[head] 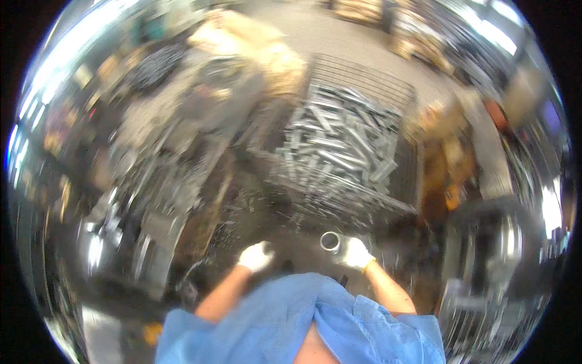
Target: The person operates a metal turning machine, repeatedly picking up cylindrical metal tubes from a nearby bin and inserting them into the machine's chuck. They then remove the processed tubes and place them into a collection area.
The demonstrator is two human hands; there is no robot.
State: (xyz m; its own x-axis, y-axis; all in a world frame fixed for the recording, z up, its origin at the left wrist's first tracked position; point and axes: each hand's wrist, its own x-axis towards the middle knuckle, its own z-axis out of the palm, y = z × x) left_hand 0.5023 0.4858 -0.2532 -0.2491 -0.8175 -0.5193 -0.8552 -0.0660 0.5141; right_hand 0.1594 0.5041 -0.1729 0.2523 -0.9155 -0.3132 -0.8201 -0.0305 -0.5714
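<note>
My right hand point(358, 253), in a white work glove, grips a short metal tube point(337, 250). The tube's round open end faces up towards me. My left hand point(254, 257), also gloved in white, is curled at about the same height, apart from the tube. A dark round patch shows at its fingers; blur hides whether that is a held part or only shadow. Ahead of both hands stands a wire mesh crate point(363, 75) heaped with grey metal pieces point(341, 132).
To the left, a long workbench or machine bed point(159, 227) carries blurred metal parts. Tan sacking or wrapping point(254, 41) lies beyond it. Right of the crate is a brown bin or box point(443, 173) with an orange object point(452, 196). Bare concrete floor point(309, 22) shows at the back.
</note>
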